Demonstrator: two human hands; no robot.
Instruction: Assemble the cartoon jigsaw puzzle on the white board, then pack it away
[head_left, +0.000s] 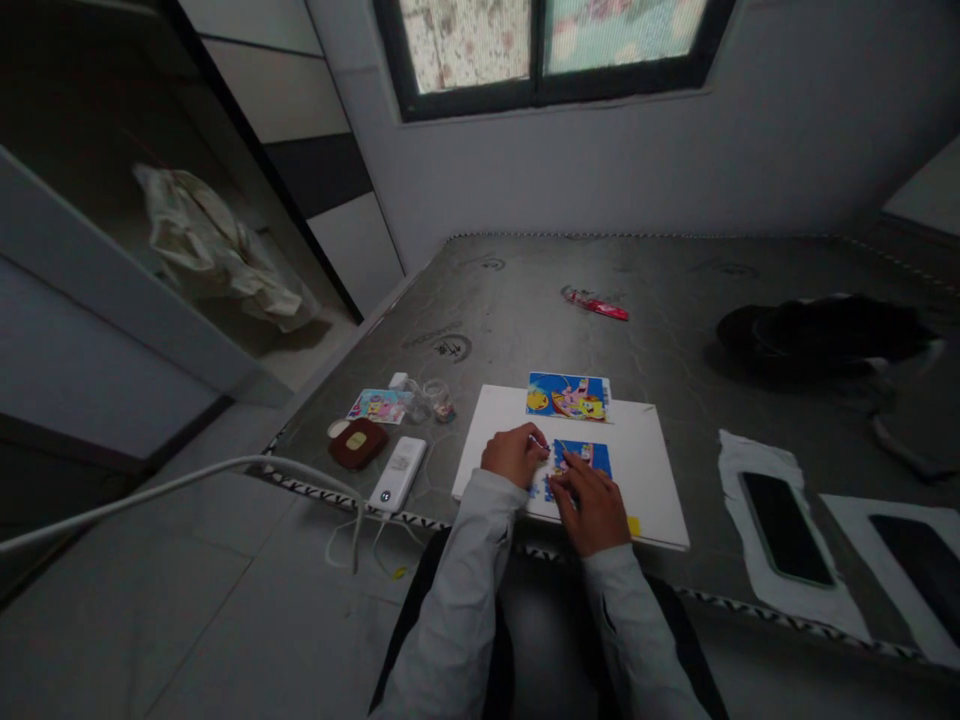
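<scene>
A small jigsaw puzzle [600, 456] with a blue cartoon picture lies partly assembled on a white board [651, 480]. At its left edge, my left hand [514, 456] is closed in a pinch, with what looks like a small puzzle piece at the fingertips. My right hand [594, 508] rests over the puzzle's lower part, fingers stretched out and thumb apart, covering some of it. Several loose blue pieces show between the two hands, partly hidden by them. Just beyond the puzzle lies a picture card [568, 397] with a matching blue cartoon scene.
Left of the board are a white power bank [400, 474] with cables, a brown case [358, 443], a colourful card [379, 406] and a clear jar [438, 398]. A red packet [596, 304] lies farther back. Two phones, one a dark phone [786, 527], and a black bundle [825, 335] are at right.
</scene>
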